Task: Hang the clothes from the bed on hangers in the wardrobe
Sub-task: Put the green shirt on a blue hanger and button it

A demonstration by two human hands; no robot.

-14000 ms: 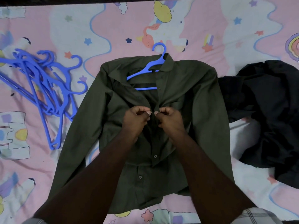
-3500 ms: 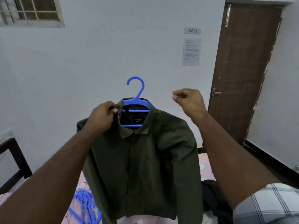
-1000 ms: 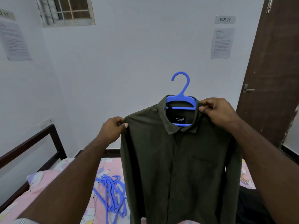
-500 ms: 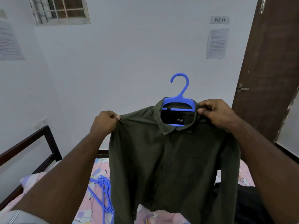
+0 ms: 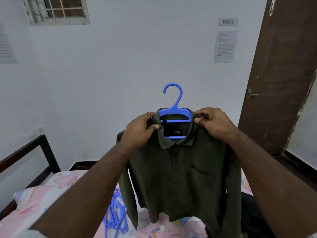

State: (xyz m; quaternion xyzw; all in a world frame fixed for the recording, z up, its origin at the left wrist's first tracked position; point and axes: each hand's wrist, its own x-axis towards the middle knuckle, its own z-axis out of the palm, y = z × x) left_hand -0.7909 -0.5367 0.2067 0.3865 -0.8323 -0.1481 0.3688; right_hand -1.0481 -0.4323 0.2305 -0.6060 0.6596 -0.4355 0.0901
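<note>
Below, spare hangers [image 5: 115, 215] & dark clothes [image 5: 253, 213] on bed [image 5: 42, 203]; door [image 5: 281, 69] right.

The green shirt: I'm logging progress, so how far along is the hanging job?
Done: the green shirt sits buttoned on a blue hanger. In hand: the left hand and right hand grip its collar above the bed. Left: hanging it in the wardrobe, unseen here; dark clothes and spare hangers wait.
</note>
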